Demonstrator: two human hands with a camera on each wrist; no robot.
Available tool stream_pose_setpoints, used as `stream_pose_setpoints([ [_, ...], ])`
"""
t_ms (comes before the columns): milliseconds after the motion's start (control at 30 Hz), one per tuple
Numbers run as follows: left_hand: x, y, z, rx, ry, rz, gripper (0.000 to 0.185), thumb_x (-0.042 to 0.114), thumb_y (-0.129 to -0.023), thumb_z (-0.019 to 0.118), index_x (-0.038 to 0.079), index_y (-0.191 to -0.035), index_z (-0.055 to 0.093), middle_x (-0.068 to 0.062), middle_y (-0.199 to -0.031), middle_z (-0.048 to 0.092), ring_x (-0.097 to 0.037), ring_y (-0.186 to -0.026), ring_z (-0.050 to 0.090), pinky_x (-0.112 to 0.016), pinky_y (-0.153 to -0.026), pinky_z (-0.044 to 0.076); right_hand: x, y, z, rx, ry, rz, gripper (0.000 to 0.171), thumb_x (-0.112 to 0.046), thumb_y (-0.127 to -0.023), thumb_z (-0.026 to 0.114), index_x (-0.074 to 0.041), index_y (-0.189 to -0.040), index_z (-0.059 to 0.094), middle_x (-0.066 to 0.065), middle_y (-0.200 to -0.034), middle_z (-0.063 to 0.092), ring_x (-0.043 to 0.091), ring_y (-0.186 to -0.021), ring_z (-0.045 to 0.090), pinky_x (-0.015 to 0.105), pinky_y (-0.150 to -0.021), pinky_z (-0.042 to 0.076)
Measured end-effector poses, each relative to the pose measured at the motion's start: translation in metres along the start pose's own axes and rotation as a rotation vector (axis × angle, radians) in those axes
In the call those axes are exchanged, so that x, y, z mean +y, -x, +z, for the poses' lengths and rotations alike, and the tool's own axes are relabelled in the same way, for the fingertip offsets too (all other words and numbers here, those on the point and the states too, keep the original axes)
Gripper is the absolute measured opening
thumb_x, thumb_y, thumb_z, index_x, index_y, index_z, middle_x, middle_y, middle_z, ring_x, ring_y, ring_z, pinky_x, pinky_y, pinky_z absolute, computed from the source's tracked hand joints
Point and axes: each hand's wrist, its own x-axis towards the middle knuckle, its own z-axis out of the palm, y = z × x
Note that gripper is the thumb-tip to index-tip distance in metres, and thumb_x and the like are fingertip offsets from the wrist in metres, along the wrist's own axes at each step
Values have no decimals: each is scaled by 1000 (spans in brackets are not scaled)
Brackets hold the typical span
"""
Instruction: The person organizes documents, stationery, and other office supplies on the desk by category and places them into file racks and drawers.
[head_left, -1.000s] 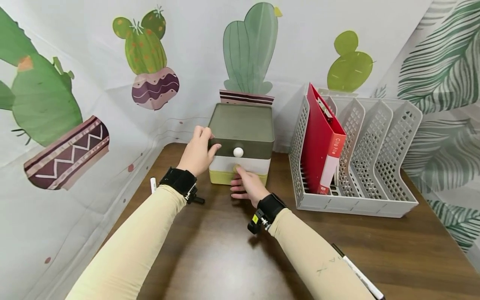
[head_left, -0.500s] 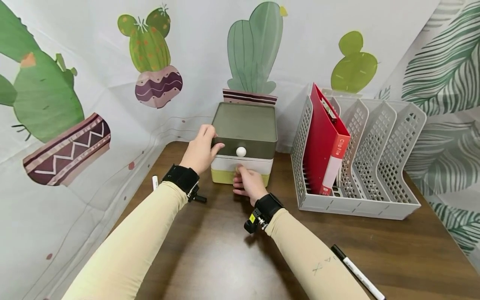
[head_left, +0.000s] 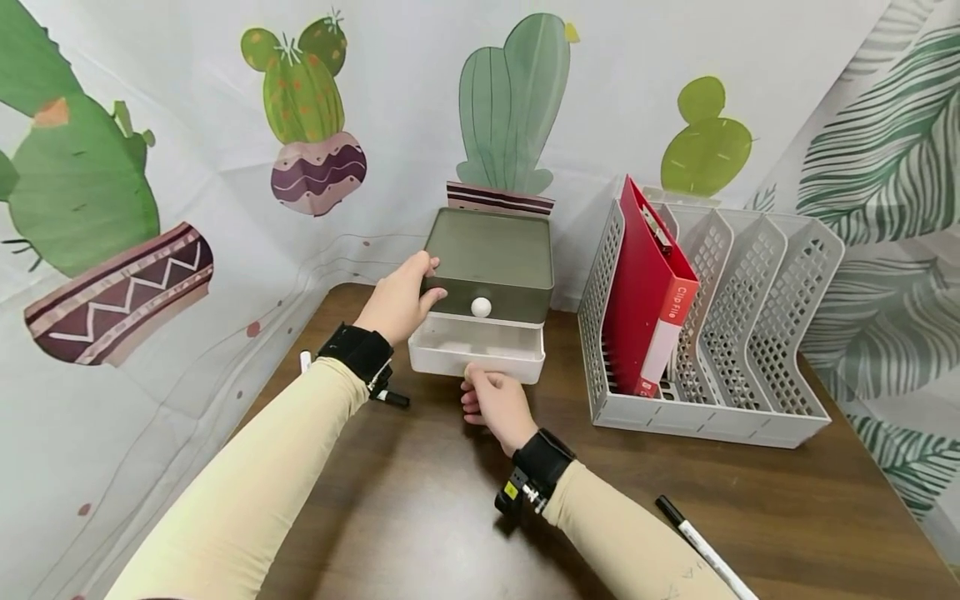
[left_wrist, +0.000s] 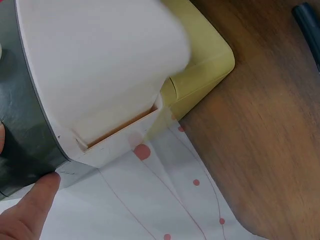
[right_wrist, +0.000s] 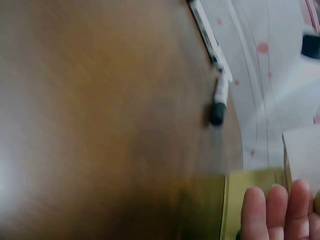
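Observation:
A small drawer box (head_left: 495,246) has a dark green top tier with a white knob (head_left: 481,307). Its white drawer (head_left: 431,360) stands pulled out below, and the part of its inside that shows holds nothing. My right hand (head_left: 498,407) pinches the small knob on this drawer's front; the fingers mostly hide the knob. At the box's upper left corner, my left hand (head_left: 397,304) grips the green tier, thumb on the front face. The yellow bottom tier (left_wrist: 205,70) shows beneath the drawer in the left wrist view.
To the right stands a grey file rack (head_left: 712,421) with a red clip file (head_left: 652,317) in its left slot. One black-capped marker (head_left: 705,546) lies at the front right. Another marker (head_left: 393,399) lies partly behind my left wrist. A cactus-print cloth hangs behind.
My right hand has drawn the white drawer out toward me, so its inside now shows. My left hand has stayed on the box's corner.

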Motion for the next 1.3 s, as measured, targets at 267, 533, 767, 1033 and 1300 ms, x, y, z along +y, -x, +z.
stream_pose_setpoints([
  [267, 1, 0, -9, -24, 11, -17, 26, 19, -106, 68, 2, -112, 50, -17, -151, 59, -42, -130, 62, -54, -97, 53, 3, 35, -1, -36, 34, -6, 49, -39, -107, 60, 9, -105, 72, 3, -76, 66, 19, -69, 68, 35, -69, 63],
  [533, -1, 3, -8, -33, 17, -37, 27, 20, -107, 66, 1, -115, 50, -17, -153, 57, -43, -127, 63, -51, -97, 53, 5, 42, 0, -37, 45, -4, 50, -42, -107, 61, 6, -105, 74, 4, -79, 69, 20, -70, 69, 38, -69, 64],
  [767, 0, 4, -5, -14, 26, -38, 26, 19, -107, 67, 0, -116, 51, -17, -152, 58, -42, -131, 61, -53, -103, 52, 7, 48, -14, -102, 230, -90, 52, -46, -107, 60, 4, -104, 73, 9, -84, 71, 20, -76, 69, 34, -71, 62],
  [1033, 4, 1, -1, -15, 26, -29, 26, 21, -106, 67, 2, -114, 51, -15, -152, 59, -39, -132, 61, -52, -104, 52, 8, 96, -83, -48, 972, -410, 45, -58, -97, 71, -17, -114, 75, -3, -102, 76, 16, -92, 72, 40, -82, 58],
  [1300, 4, 2, -2, -15, 11, -35, 24, 20, -107, 67, 3, -113, 51, -14, -151, 60, -38, -131, 62, -57, -102, 51, 27, 135, -178, 169, 1418, -569, 59, -52, -85, 84, -5, -117, 70, 13, -102, 70, 35, -89, 70, 53, -59, 58],
])
